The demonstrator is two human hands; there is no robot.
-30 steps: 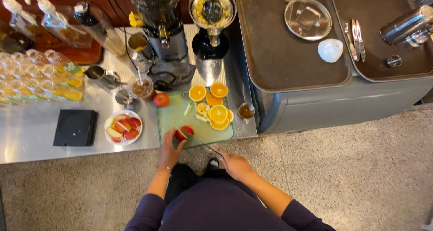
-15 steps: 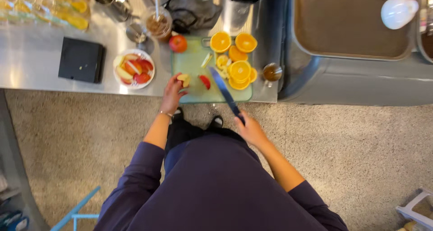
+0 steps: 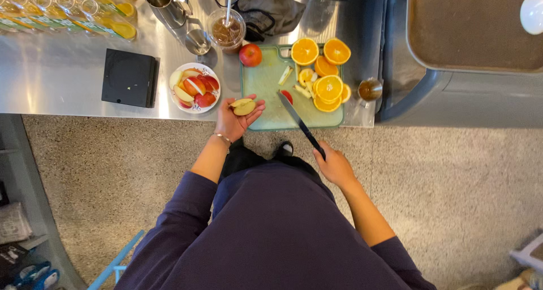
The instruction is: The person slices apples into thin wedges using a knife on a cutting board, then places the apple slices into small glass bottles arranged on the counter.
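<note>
- left hand (image 3: 236,120): palm up at the near left edge of the green cutting board (image 3: 266,86), fingers loosely cupped under two pale apple wedges (image 3: 244,106) that rest on the palm.
- right hand (image 3: 334,165): closed around the handle of a knife (image 3: 300,123); hand sits off the counter, nearer the body.
- knife: blade runs diagonally up and left over the cutting board; its tip lies just beside a small red apple piece (image 3: 287,96) on the board.
- hands are well apart, each occupied with its own item.
- cutting board: lies on the steel counter (image 3: 62,80); orange halves (image 3: 322,69) are clustered on its far right part, with pale apple scraps (image 3: 285,75) near the middle.
- whole red apple (image 3: 250,55): at the far left corner of the board.
- white plate (image 3: 195,88): just left of the board, filled with red-skinned apple slices.
- black square box (image 3: 129,78): left of the plate, apart from it.
- plastic cup (image 3: 227,31) with brown drink and a metal jug (image 3: 161,1): behind the plate.
- small glass (image 3: 370,90) with amber liquid: just right of the board.
</note>
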